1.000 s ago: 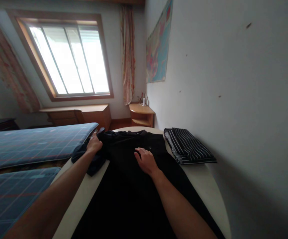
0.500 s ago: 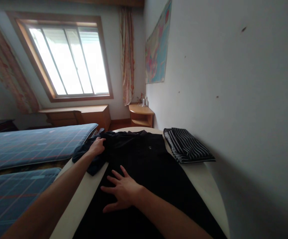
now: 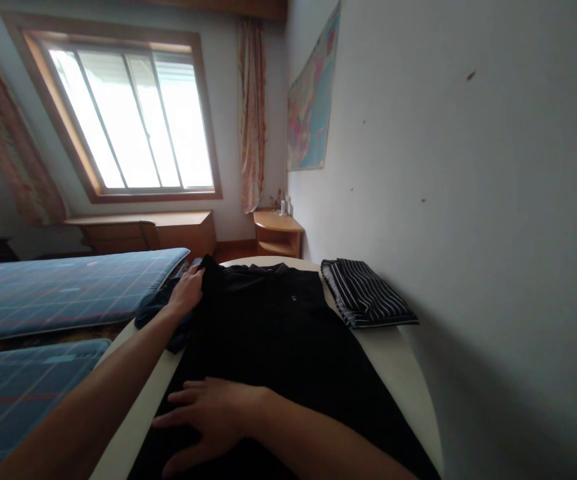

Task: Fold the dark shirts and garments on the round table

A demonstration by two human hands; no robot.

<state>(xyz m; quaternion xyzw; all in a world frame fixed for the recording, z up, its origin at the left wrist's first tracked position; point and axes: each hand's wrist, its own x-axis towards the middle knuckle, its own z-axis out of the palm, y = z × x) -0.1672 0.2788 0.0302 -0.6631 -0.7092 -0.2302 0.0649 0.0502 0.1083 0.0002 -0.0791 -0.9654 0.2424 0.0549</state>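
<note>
A black collared shirt [image 3: 278,333] lies spread over the pale round-edged table [image 3: 398,373], its collar at the far end and a small light logo on its chest. My left hand [image 3: 188,291] is closed on the shirt's far left edge, near the sleeve, and a bit of the cloth stands raised there. Over the lower left part of the shirt is my right hand [image 3: 211,417], fingers spread, holding nothing; whether it presses on the cloth I cannot tell. Dark navy cloth [image 3: 156,308] lies beneath and beside my left hand.
A folded black-and-white striped cloth [image 3: 368,293] rests at the table's far right, close to the white wall [image 3: 493,233]. Blue plaid mattresses [image 3: 68,293] flank the table on the left. Beyond stand a wooden desk [image 3: 183,230] and a corner shelf [image 3: 278,227].
My right hand has moved nearer to me and left over the shirt. My left hand has lifted the shirt's far left edge a little. The view has shifted slightly.
</note>
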